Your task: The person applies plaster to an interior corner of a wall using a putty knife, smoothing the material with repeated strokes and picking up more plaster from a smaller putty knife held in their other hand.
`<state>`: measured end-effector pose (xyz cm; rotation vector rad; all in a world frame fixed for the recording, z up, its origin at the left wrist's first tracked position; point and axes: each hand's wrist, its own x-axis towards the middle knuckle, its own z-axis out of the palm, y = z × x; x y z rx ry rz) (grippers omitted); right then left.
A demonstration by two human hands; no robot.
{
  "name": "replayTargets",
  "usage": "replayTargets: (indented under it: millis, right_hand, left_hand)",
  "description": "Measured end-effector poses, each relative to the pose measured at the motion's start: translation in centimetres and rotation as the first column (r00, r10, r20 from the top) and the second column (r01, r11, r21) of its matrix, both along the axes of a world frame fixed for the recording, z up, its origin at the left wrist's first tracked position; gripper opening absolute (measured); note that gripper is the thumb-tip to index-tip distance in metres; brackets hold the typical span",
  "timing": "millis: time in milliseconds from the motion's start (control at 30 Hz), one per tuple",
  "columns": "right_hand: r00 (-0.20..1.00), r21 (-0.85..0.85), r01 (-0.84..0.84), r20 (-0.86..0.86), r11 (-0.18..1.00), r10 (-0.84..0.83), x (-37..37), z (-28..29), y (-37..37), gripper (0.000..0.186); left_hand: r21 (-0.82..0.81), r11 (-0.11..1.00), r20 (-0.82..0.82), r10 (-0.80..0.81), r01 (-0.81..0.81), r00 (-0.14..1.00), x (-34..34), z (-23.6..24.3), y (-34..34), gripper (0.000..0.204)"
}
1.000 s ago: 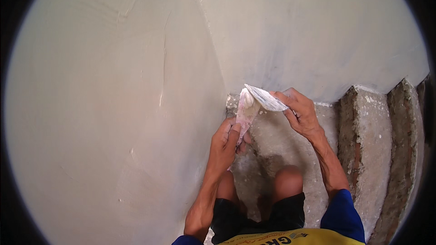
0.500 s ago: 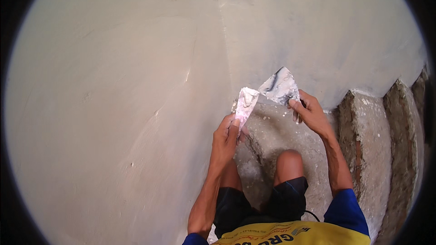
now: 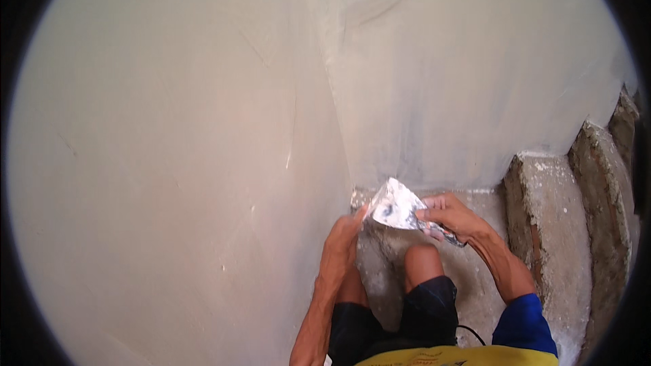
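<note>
My right hand (image 3: 453,218) is closed round the handle of a wide putty knife (image 3: 397,207). White paste is smeared over its flared blade, and its speckled handle sticks out below my fingers. My left hand (image 3: 344,234) is closed on a narrower putty knife (image 3: 378,198). The narrow blade meets the left edge of the wide blade and is partly hidden behind it. Both tools are held above my knees, near the foot of the wall.
Smooth pale plastered walls (image 3: 169,149) meet in a corner ahead. Rough concrete steps (image 3: 553,210) climb on the right. Under my bent knees lies a concrete landing (image 3: 468,257) spotted with white splashes.
Both hands have come lower and closer to my knees. The wide blade has turned and now overlaps the narrow one, where before they only met near their tips. My view has shifted upward.
</note>
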<state>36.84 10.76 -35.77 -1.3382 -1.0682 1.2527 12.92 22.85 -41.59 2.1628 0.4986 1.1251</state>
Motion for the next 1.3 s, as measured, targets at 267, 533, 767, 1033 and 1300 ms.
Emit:
replayTargets:
  millis: [267,533,767,1033,1300]
  right_hand:
    - [0.948,0.558,0.316,-0.151,0.767,-0.28,4.1,7.6,1.3,0.034]
    - [0.117,0.869,-0.023,0.494,0.494,-0.862,6.6,12.6,7.8,0.06]
    - [-0.265,0.889,-0.299,0.272,0.347,-0.925,14.0,15.4,13.1,0.063]
    - [-0.593,0.826,-0.334,0.19,0.454,-0.782,16.9,17.0,13.2,0.07]
    - [-0.555,0.795,0.079,0.536,0.601,-0.636,15.1,10.6,7.9,0.062]
  left_hand:
    - [-0.12,0.993,0.033,0.02,-0.015,0.999,-1.2,-3.9,-1.6,0.041]
    - [-0.667,0.744,0.005,0.048,-0.032,0.999,-5.4,-12.2,-4.5,0.033]
    - [-0.846,0.517,0.237,0.141,0.133,0.961,-5.0,-20.7,-7.4,0.037]
    - [-0.879,0.311,0.406,0.089,0.362,0.91,-3.6,-28.3,-5.9,0.037]
    - [-0.873,0.251,0.425,-0.029,0.418,0.905,-4.1,-27.9,-5.6,0.034]
